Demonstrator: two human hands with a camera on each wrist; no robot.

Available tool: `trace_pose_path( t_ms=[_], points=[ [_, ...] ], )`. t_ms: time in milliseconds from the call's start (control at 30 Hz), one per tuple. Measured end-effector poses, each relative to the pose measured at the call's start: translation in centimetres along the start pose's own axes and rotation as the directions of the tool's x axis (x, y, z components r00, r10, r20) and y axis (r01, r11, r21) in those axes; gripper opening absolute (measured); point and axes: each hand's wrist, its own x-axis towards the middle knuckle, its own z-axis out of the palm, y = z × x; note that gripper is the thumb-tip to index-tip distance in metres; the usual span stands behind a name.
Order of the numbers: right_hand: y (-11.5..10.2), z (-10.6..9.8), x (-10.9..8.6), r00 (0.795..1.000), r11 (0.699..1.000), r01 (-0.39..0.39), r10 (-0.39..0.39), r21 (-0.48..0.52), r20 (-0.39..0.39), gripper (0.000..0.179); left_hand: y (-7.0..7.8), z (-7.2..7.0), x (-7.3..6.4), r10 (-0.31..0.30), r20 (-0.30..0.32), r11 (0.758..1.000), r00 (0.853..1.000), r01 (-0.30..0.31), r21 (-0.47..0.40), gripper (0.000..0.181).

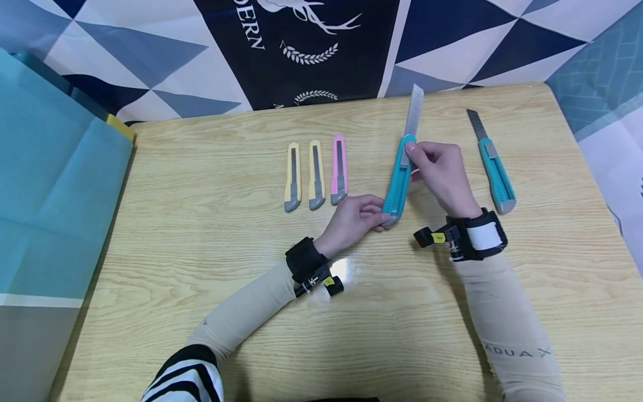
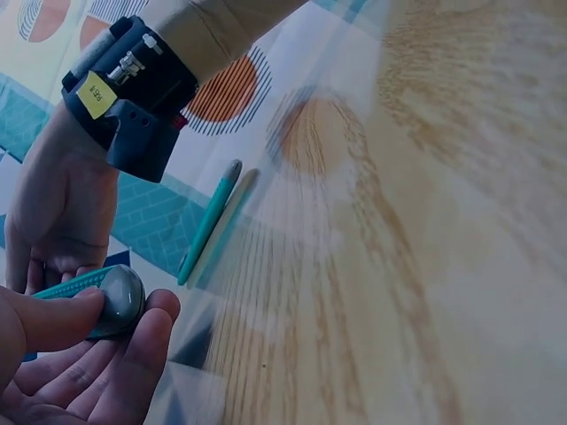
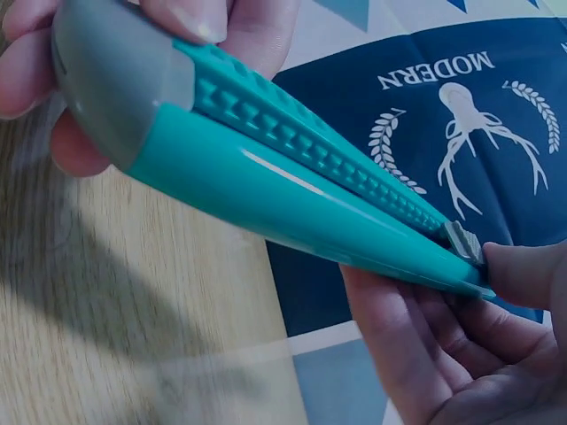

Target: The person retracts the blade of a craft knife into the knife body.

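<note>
Held cutter: a large teal utility knife, held up above the tabletop between the two hands, its long silver blade extended and pointing away from the person.
Left hand: the left hand pinches the knife's gray end cap between thumb and curled fingers.
Right hand: the right hand grips the handle near the blade end, its thumb against the gray slider and its fingers underneath.
Second teal cutter: another teal knife lies on the tabletop beyond the right hand, dark blade out.
Small cutters: two yellow knives and a pink knife lie side by side, gray ends toward the person; the pink one is nearest the left hand.
Wrists: black straps carry small cameras.
Far edge: a cloth printed with triangles and a deer hangs behind.
</note>
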Motion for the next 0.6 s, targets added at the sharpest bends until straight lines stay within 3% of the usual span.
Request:
trace_pose_path(
  t_ms=[267,600],
  points=[
    [0.27,0.25,0.18,0.999,1.0,0.021,-0.022,-0.017,-0.035,0.038,-0.06,0.02,-0.05,-0.006,0.002,1.0,1.0,0.006,0.009,0.021],
    [0.57,0.44,0.25,1.0,0.998,0.003,-0.005,-0.065,-0.026,0.032,-0.46,-0.01,0.07,-0.035,0.026,0.999,0.999,0.036,-0.023,0.022]
  ],
)
